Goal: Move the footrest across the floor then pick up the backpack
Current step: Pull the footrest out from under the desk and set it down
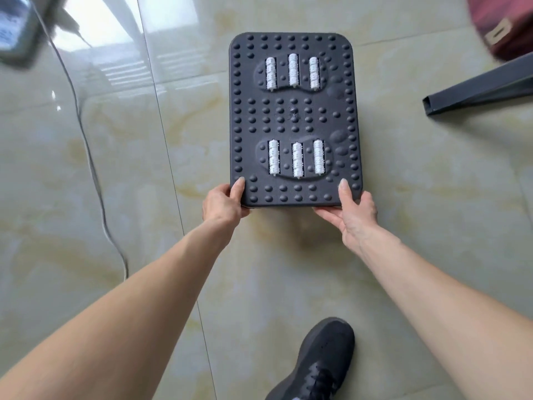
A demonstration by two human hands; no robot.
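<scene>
A black footrest (294,116) with rows of bumps and white massage rollers fills the middle of the view, above the glossy tiled floor. My left hand (223,202) grips its near left corner, thumb on top. My right hand (350,209) grips the near right corner the same way, fingers under the edge. A dark red backpack (501,27) shows partly at the top right corner, blurred and cut off by the frame.
A dark metal bar (476,90), like a furniture leg, lies on the floor at the right. A thin grey cable (86,145) runs down the left side from a dark object (17,30) at the top left. My black shoe (320,365) stands below.
</scene>
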